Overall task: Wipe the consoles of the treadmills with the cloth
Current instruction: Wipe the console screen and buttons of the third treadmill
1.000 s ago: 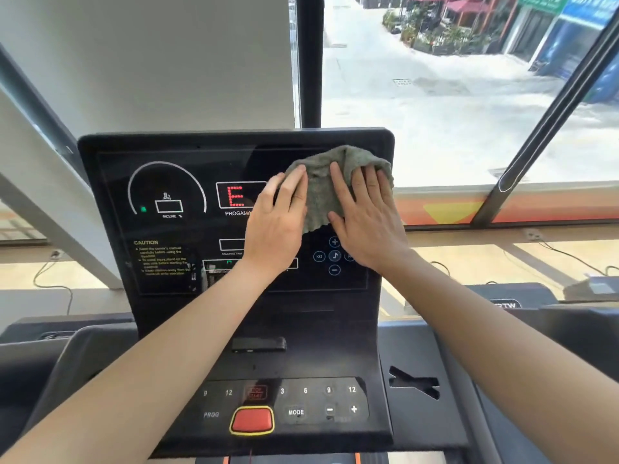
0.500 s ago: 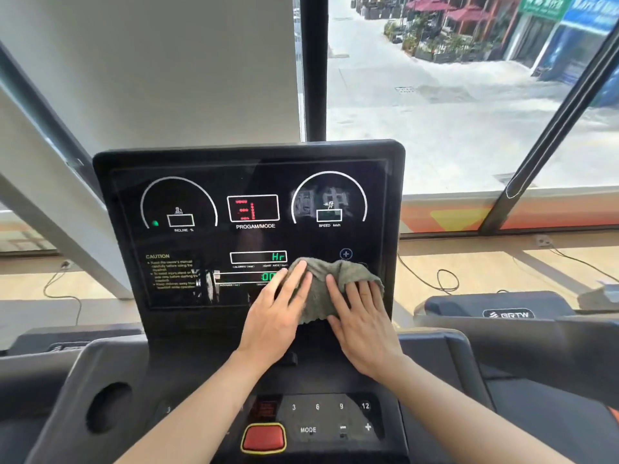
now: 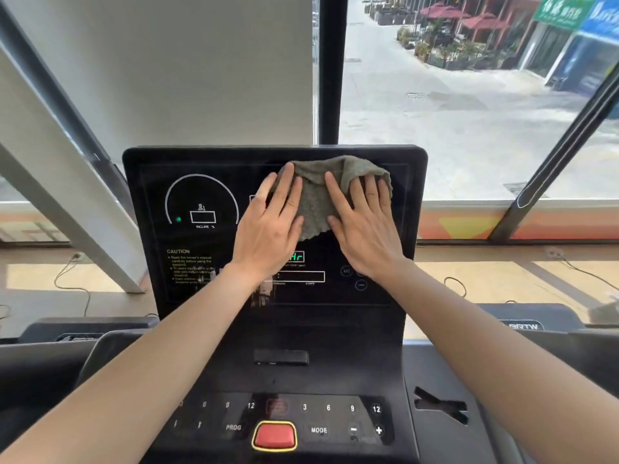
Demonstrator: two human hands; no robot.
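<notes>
Cloth (image 3: 316,199) higher now, beneath both hands (image 3: 268,226) (image 3: 365,222)

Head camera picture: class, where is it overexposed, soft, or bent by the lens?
Head view: the street outside is washed out by daylight; head view: the caution text on the console is soft; head view: the window frame bows slightly near the right edge.

Both hands press a grey-green cloth (image 3: 321,192) flat against the upper centre of the black treadmill console (image 3: 160,262), the left hand (image 3: 271,222) on its left edge and the right hand (image 3: 365,222) on its right, fingers straight. A red button (image 3: 274,435) sits at lower centre, a sunlit street fills the window (image 3: 469,112) at upper right.
</notes>
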